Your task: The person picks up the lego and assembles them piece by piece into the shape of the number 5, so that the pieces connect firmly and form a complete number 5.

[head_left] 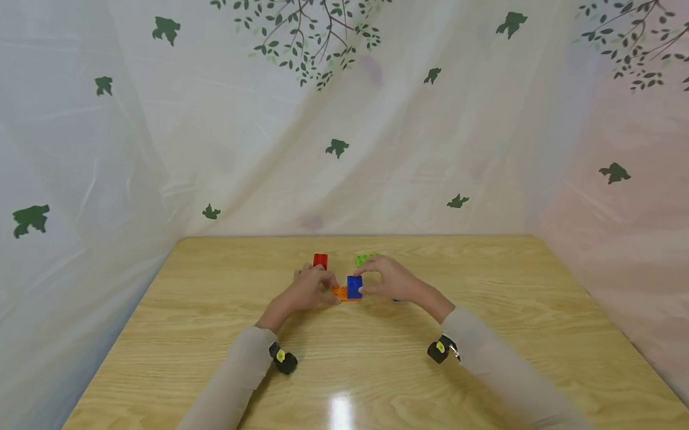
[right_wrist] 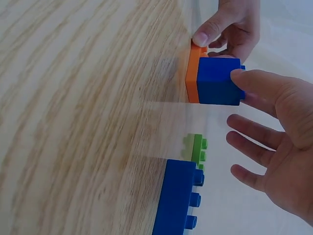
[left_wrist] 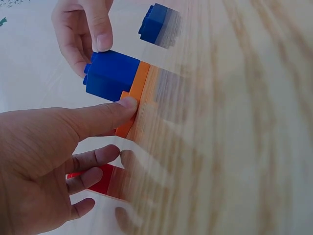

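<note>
Near the middle of the table, an orange toy building plate (head_left: 341, 294) lies flat. My left hand (head_left: 311, 288) pinches its left end; in the left wrist view the thumb presses on the edge of the orange plate (left_wrist: 142, 78). A blue brick (head_left: 354, 287) stands on the plate's right end, studs up. Its upper part is pinched by my right hand (head_left: 393, 279), and the right wrist view shows the thumb on this blue brick (right_wrist: 217, 81). The right hand's other fingers are spread, with the forefinger partly hidden behind the brick.
Behind the left hand stands a red brick (head_left: 320, 260). A light green studded piece (head_left: 365, 259) lies beyond the right hand. Another blue brick (right_wrist: 176, 196), mostly hidden in the head view, sits right of the plate. A printed curtain (head_left: 381, 178) borders the wooden table (head_left: 338, 356).
</note>
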Demonstrator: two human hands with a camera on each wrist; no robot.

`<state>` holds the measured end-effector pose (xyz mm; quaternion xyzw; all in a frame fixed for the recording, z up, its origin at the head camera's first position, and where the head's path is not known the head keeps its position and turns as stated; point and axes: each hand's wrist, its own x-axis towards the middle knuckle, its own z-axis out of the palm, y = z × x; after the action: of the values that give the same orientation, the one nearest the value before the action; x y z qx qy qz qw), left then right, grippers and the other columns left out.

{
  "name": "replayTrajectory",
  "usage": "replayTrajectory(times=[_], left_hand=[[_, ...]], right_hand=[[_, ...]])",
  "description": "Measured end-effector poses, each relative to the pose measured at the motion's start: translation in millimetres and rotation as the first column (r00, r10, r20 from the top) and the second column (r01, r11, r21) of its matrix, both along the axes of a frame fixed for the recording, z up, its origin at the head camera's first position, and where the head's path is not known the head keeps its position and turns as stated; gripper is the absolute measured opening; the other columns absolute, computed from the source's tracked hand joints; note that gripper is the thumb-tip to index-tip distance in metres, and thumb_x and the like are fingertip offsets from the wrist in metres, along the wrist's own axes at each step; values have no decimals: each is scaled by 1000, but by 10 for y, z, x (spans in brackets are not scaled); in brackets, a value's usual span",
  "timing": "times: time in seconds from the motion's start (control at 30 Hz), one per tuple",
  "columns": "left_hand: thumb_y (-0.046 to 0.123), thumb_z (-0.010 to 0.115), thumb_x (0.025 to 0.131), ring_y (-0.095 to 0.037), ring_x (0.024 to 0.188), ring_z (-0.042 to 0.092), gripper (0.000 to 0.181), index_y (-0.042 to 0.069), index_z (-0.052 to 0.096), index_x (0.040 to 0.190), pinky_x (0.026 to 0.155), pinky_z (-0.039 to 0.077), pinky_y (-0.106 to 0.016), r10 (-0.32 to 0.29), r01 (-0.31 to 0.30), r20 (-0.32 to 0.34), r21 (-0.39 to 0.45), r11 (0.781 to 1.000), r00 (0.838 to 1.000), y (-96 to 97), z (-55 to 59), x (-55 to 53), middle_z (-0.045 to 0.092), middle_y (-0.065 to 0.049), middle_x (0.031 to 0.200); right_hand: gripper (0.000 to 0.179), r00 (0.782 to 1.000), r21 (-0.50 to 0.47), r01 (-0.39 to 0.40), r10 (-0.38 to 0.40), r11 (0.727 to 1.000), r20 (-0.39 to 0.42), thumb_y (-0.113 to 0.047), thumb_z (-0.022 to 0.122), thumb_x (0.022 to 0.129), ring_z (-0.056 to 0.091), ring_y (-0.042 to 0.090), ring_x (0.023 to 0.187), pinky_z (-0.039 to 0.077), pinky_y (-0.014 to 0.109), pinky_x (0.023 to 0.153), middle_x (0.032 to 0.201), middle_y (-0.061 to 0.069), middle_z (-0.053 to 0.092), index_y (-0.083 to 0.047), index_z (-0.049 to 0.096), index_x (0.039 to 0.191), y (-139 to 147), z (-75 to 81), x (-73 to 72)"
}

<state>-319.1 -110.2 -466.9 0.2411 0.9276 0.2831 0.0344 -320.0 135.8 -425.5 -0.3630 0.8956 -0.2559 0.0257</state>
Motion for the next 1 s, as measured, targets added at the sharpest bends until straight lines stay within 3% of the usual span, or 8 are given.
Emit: replayTrajectory(times=[0.3, 0.63, 1.0], left_hand=[[28, 85, 84, -26, 102, 44, 20, 17, 73, 95, 88, 27, -45, -3, 3, 7, 11, 1000, 1000, -18, -24, -9, 66, -3, 105], [26, 85, 83, -26, 104, 42, 20, 16, 73, 95, 89, 25, -45, -2, 2, 25, 30, 1000, 1000, -10, -26, -10, 63, -2, 103], [27, 85, 83, -26, 105, 43, 20, 16, 74, 96, 90, 26, -45, 13, -14, 34, 21, 1000, 999, 0, 2, 6, 64, -2, 102]], right_hand=[[53, 990, 55, 1, 7, 998, -143, -29, 81, 88, 55, 35, 128, 35, 63, 111, 137, 15, 63, -9, 65, 135, 109, -51, 8], [54, 990, 50, 62, -54, 997, -134, -31, 81, 87, 44, 44, 133, 24, 73, 110, 140, 22, 57, -9, 66, 135, 388, -110, 41], [58, 990, 69, 98, -91, 993, -109, -28, 87, 80, 45, 46, 133, 23, 72, 112, 134, 18, 62, -8, 67, 131, 673, -186, 37]])
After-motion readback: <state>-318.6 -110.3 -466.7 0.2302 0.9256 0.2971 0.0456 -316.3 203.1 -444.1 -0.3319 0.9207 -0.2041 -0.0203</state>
